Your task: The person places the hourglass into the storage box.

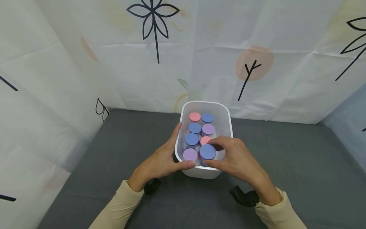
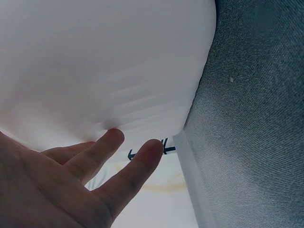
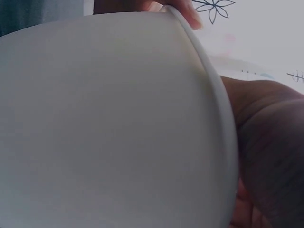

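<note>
A white plastic bin stands on the table, holding several small clear jars with coloured lids. The left hand grips it at the near left corner, thumb over the rim and fingers along the outer wall. In the left wrist view, fingertips touch that wall. Inside the near right part of the bin, the right hand pinches a blue-lidded jar between thumb and fingers. A purple-lidded jar stands left of it, and a pink-lidded jar is partly covered behind. The bin wall hides the jars from the right wrist view.
More jars stand farther back in the bin, among them one with a pink lid and one with a blue lid. Dark grey cloth covers the table. Patterned white fabric hangs behind it and at the left.
</note>
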Motion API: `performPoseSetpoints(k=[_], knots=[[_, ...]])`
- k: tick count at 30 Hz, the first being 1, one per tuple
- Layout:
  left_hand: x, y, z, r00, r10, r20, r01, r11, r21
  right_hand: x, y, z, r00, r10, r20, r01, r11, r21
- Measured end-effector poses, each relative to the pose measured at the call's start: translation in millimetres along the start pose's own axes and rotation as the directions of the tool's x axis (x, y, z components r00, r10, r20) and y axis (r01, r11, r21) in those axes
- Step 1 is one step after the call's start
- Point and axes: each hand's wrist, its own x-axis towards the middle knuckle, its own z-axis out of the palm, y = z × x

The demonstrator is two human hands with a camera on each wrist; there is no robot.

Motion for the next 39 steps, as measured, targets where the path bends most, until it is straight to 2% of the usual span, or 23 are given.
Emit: performPoseSetpoints(k=[5, 11, 17, 28, 39], knots=[[1.3, -0.7, 1.9, 1.0, 0.011, -0.002, -0.011, 1.0, -0.014, 6.6, 0.3, -5.2, 0.997, -0.043, 0.066, 0.044, 0.999, -0.021], [-0.1, 0.4, 1.4, 1.0, -0.01, -0.008, 0.01, 1.0, -0.001, 16.1, 2.6, -8.5, 0.981, -0.1, 0.166, 0.108, 0.993, -0.039], [0.3, 1.0, 0.6, 1.0, 0.006, -0.003, -0.006, 1.0, 0.0, 23.6, 2.6, -6.3, 0.966, -0.132, 0.221, 0.15, 0.986, -0.068], [-0.5, -0.5, 1.3, 1.0, -0.008, -0.004, 0.008, 1.0, 0.015, 25.8, -0.1, -2.0, 0.965, -0.142, 0.222, 0.181, 0.969, -0.166], [-0.2, 0.3, 1.6, 1.0, -0.014, -0.005, 0.014, 1.0, 0.014, 26.6, -4.0, 0.8, 0.974, -0.055, 0.219, 0.103, 0.971, -0.215]])
